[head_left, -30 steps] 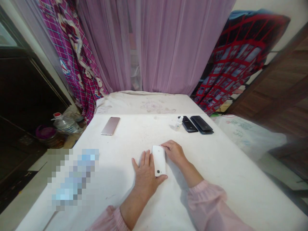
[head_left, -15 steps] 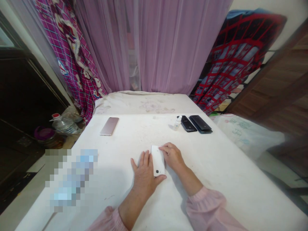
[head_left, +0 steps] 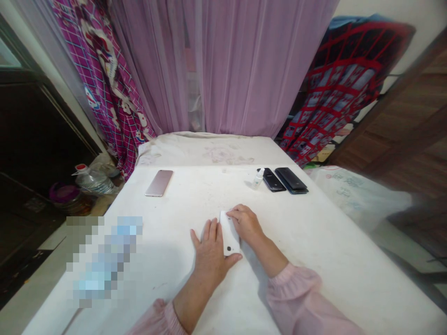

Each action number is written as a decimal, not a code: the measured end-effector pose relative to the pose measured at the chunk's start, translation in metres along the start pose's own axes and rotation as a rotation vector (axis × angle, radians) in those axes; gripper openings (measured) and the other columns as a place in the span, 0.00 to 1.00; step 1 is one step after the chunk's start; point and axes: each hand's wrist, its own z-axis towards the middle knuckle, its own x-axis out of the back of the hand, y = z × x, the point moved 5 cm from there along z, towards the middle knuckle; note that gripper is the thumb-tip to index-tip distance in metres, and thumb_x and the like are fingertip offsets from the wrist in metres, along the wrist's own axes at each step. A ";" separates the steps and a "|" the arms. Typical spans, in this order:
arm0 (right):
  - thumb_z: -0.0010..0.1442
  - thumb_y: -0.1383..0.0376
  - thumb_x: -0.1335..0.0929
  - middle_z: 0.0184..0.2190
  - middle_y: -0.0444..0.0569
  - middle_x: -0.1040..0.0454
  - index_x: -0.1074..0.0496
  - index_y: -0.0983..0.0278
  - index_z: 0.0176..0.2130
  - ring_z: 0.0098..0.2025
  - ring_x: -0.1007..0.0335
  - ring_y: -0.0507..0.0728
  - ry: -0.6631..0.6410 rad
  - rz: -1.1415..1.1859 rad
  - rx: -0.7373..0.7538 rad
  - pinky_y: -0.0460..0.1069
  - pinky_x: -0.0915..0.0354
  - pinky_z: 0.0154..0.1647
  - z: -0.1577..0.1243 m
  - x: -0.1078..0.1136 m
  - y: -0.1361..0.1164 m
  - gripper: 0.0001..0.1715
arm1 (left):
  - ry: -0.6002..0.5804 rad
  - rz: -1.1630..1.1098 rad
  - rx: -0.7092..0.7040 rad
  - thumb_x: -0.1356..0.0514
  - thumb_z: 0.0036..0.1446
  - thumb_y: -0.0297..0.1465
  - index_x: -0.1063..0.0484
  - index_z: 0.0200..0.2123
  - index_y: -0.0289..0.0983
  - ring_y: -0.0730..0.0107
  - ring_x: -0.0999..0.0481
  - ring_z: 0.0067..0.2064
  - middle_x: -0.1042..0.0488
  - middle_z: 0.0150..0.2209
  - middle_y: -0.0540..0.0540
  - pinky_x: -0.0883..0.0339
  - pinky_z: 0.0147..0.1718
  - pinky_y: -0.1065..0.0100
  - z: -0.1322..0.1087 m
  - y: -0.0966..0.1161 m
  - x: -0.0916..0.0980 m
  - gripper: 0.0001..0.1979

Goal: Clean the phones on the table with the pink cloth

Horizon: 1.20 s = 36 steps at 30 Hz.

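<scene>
A white smartphone (head_left: 229, 233) lies on its back-up side on the white-covered table (head_left: 307, 274), with a small dark camera lens near its lower end. My left hand (head_left: 210, 253) sits against its left edge, fingers spread on the cloth and thumb curving around the lower end. My right hand (head_left: 245, 223) lies across the upper right part of the phone, its fingertips curled over the top. The hands hide part of that upper end.
Farther along the table lie a rose-gold smartphone (head_left: 159, 183), a small white dropper bottle (head_left: 259, 179) and two black smartphones (head_left: 272, 180). Behind is a folded pale quilt (head_left: 202, 150). Lilac curtains (head_left: 237, 70) hang beyond it. A pixelated patch (head_left: 103, 260) covers the table's left side.
My right hand has slid left across the upper end of the phone, its fingers now reaching the left edge. My left hand and the phone stay nearly in place.
</scene>
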 end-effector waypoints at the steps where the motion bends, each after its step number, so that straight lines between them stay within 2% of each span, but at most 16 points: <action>1: 0.57 0.73 0.35 0.32 0.49 0.24 0.20 0.60 0.35 0.38 0.29 0.56 0.003 -0.008 -0.012 0.47 0.34 0.42 0.004 -0.001 0.001 0.15 | 0.001 0.004 0.000 0.51 0.57 0.56 0.50 0.66 0.34 0.42 0.56 0.68 0.52 0.68 0.39 0.63 0.58 0.29 0.000 0.000 0.000 0.43; 4: 0.57 0.73 0.35 0.32 0.49 0.24 0.19 0.60 0.34 0.38 0.30 0.56 0.009 0.005 -0.009 0.47 0.34 0.41 0.002 -0.001 -0.001 0.15 | 0.011 0.018 -0.002 0.49 0.56 0.55 0.50 0.66 0.34 0.41 0.56 0.68 0.51 0.68 0.38 0.63 0.58 0.30 0.000 0.000 0.000 0.43; 10: 0.60 0.71 0.36 0.34 0.49 0.24 0.20 0.59 0.37 0.39 0.30 0.55 -0.008 0.045 0.084 0.47 0.34 0.42 -0.028 0.003 -0.012 0.16 | 0.028 0.010 -0.008 0.50 0.57 0.55 0.49 0.66 0.34 0.41 0.55 0.67 0.50 0.68 0.38 0.63 0.58 0.30 -0.001 0.001 -0.002 0.42; 13: 0.59 0.72 0.36 0.34 0.48 0.24 0.20 0.58 0.37 0.39 0.30 0.55 -0.019 0.031 0.042 0.47 0.35 0.43 -0.018 0.001 -0.006 0.16 | 0.002 -0.006 -0.010 0.51 0.57 0.55 0.50 0.66 0.34 0.41 0.56 0.68 0.51 0.68 0.37 0.64 0.58 0.29 0.000 0.001 0.000 0.42; 17: 0.57 0.73 0.35 0.33 0.49 0.24 0.20 0.59 0.35 0.39 0.30 0.56 0.001 0.043 -0.088 0.48 0.35 0.43 0.006 -0.001 0.009 0.16 | -0.060 -0.030 -0.022 0.52 0.58 0.56 0.52 0.67 0.32 0.42 0.57 0.68 0.53 0.68 0.37 0.68 0.58 0.29 0.000 -0.002 0.002 0.44; 20: 0.57 0.73 0.35 0.34 0.48 0.24 0.20 0.59 0.37 0.39 0.29 0.55 0.007 0.109 -0.145 0.48 0.35 0.43 0.008 -0.001 0.017 0.16 | -0.114 -0.050 -0.069 0.52 0.58 0.55 0.55 0.67 0.32 0.45 0.58 0.68 0.55 0.68 0.37 0.70 0.60 0.31 0.001 -0.005 0.002 0.44; 25: 0.57 0.72 0.35 0.36 0.47 0.24 0.21 0.59 0.38 0.39 0.28 0.54 0.065 0.245 -0.167 0.48 0.33 0.42 -0.025 0.005 0.015 0.16 | -0.123 -0.040 -0.065 0.52 0.59 0.53 0.55 0.67 0.32 0.47 0.59 0.69 0.56 0.69 0.38 0.71 0.60 0.33 0.001 -0.008 0.001 0.42; 31: 0.59 0.71 0.35 0.36 0.47 0.24 0.21 0.57 0.40 0.38 0.27 0.53 0.027 0.295 -0.096 0.46 0.32 0.39 -0.067 0.010 -0.007 0.16 | -0.104 -0.053 -0.064 0.52 0.59 0.53 0.54 0.67 0.33 0.47 0.58 0.69 0.55 0.68 0.38 0.71 0.60 0.33 0.001 -0.007 0.001 0.42; 33: 0.59 0.71 0.35 0.36 0.47 0.23 0.21 0.56 0.39 0.37 0.26 0.53 0.024 0.273 -0.093 0.46 0.32 0.39 -0.065 0.011 -0.008 0.16 | -0.104 -0.064 -0.061 0.52 0.59 0.53 0.54 0.67 0.33 0.49 0.58 0.69 0.55 0.68 0.39 0.72 0.61 0.34 0.001 -0.008 0.002 0.41; 36: 0.58 0.72 0.35 0.35 0.46 0.23 0.20 0.57 0.37 0.37 0.26 0.54 0.035 0.199 -0.149 0.47 0.32 0.39 -0.043 0.011 -0.001 0.15 | -0.133 -0.074 -0.055 0.51 0.59 0.52 0.54 0.67 0.32 0.49 0.58 0.69 0.56 0.69 0.39 0.72 0.60 0.34 0.002 -0.009 0.002 0.42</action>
